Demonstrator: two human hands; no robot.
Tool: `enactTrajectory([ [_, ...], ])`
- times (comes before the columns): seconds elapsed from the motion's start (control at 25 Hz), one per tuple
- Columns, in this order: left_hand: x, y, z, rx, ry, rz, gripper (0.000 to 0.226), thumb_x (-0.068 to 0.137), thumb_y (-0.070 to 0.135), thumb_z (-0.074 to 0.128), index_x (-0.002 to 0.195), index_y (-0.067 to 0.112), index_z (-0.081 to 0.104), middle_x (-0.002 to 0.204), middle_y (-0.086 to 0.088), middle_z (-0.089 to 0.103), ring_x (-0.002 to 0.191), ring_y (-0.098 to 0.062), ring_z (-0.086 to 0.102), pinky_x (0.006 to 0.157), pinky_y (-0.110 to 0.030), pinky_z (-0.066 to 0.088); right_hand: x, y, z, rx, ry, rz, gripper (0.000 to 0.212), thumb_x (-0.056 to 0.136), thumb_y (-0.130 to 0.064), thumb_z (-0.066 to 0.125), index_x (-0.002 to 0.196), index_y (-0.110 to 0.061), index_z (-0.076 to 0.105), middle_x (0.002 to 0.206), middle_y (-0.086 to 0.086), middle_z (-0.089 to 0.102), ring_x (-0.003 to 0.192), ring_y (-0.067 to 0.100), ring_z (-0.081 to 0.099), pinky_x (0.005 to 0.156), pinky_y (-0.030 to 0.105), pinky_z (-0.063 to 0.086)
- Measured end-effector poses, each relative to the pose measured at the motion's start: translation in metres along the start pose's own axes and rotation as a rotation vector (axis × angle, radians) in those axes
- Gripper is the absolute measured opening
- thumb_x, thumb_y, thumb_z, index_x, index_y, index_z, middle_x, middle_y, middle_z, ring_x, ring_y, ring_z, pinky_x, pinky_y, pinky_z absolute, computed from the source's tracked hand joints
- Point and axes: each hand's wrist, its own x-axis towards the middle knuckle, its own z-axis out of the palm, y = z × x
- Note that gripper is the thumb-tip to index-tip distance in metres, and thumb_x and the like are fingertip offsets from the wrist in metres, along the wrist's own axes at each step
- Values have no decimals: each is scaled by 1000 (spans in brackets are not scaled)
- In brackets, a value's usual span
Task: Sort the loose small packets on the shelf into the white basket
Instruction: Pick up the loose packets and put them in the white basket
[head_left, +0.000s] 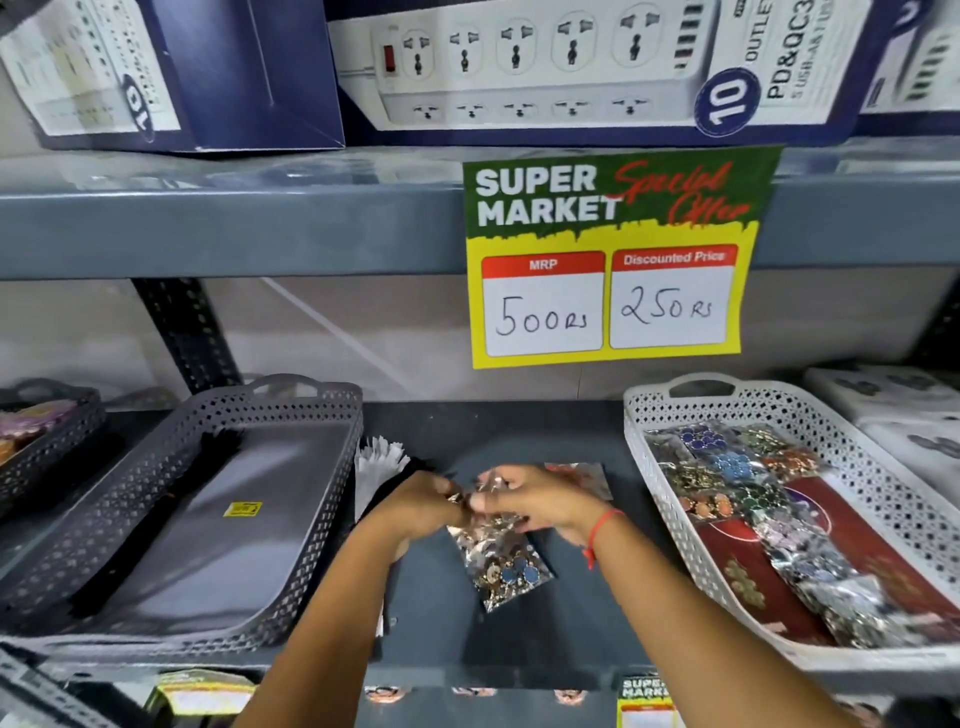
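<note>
Both hands meet over the middle of the dark shelf (519, 431). My left hand (423, 506) and my right hand (535, 499) pinch the top of a clear small packet (501, 564) of gold and blue trinkets that hangs down between them onto the shelf. Another clear packet (587, 478) lies flat just behind my right hand, partly hidden. The white basket (644, 447) stands to the right and holds several similar packets (727, 467) on a red card.
A grey basket (311, 415) with black strips stands on the left, with white and black strips (379, 457) beside it. A yellow price sign (608, 260) hangs from the upper shelf edge. White boxes (893, 395) sit at the far right.
</note>
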Motion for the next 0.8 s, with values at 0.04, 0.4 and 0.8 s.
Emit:
enactTrajectory([
  [0.04,-3,4,3,-17,-15,8,23,75,9,72,63,20,56,60,3,53,56,-7,46,45,-10,36,-4,3,6,35,17,-29,14,83,-15,66,93,-19,56,83,-1,56,81,12,52,63,23,38],
  [0.4,-6,-14,55,357,-78,-69,22,73,17,72,84,4,58,106,-16,70,97,-28,67,66,-26,41,-56,71,-19,-845,639,257,49,83,-13,54,129,-9,38,132,15,44,122,35,43,98,42,42],
  [0.8,4,-9,28,-281,-127,-27,26,83,0,58,68,20,53,61,2,55,45,-2,48,39,-12,36,-25,21,-3,65,228,-70,31,77,1,70,106,-6,62,88,3,61,83,14,57,64,8,46],
])
